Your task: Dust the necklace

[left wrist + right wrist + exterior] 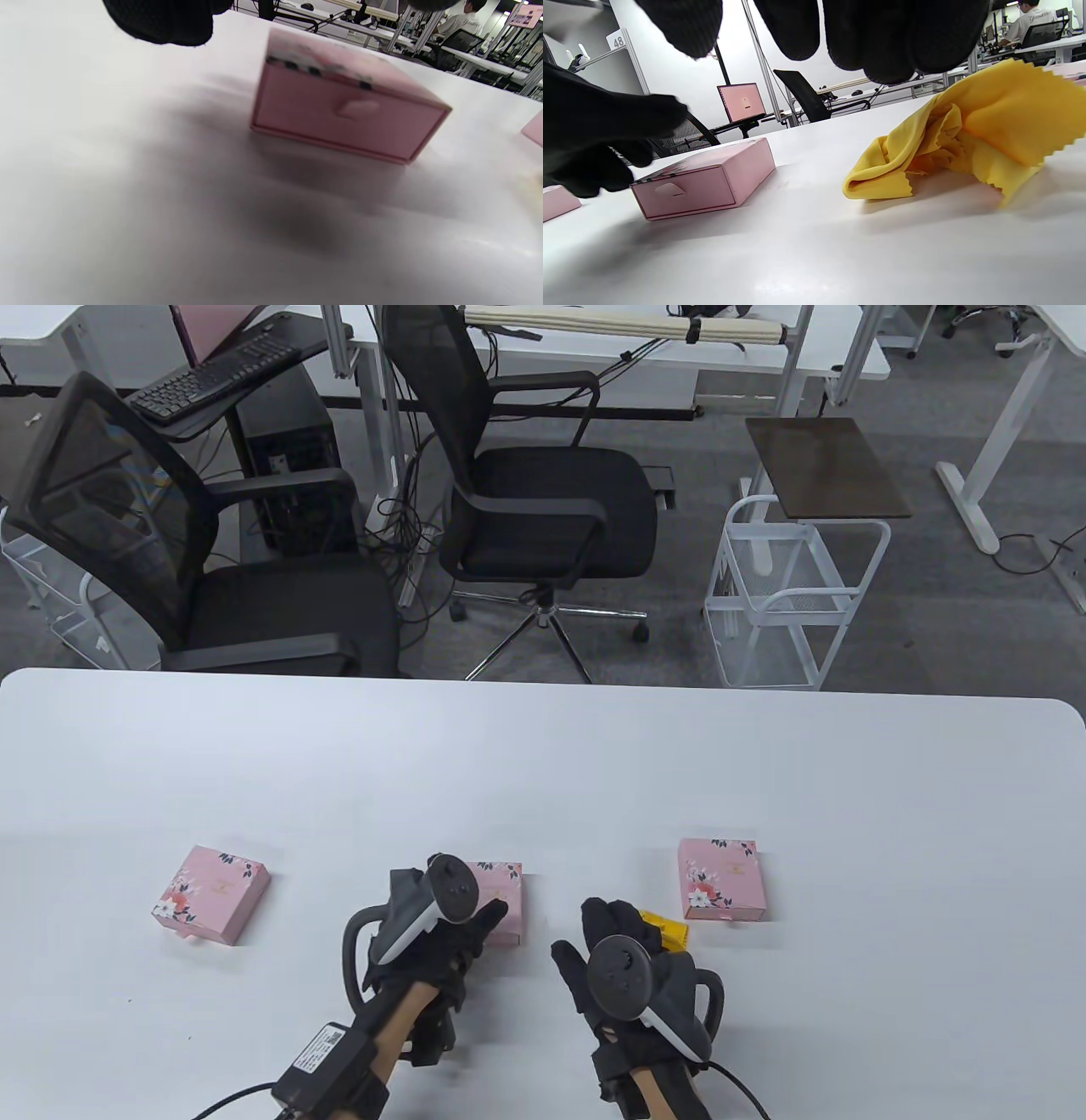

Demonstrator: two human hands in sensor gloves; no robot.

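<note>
Three closed pink floral drawer boxes lie on the white table [543, 763]. No necklace shows in any view. My left hand [484, 929] reaches with straight fingers over the near edge of the middle box [502, 891]. In the left wrist view its fingertips [165, 21] hang just short of that box [339, 110], whose drawer tab faces me. My right hand [598, 937] hovers with relaxed fingers [865, 34] above the crumpled yellow cloth [984, 127], which peeks out to the right of that hand [668, 931]. Neither hand holds anything.
A second pink box [212, 893] lies to the left and a third [723, 879] to the right, just beyond the cloth. Past the table's far edge stand two black office chairs [543, 500] and a white wire cart [789, 594].
</note>
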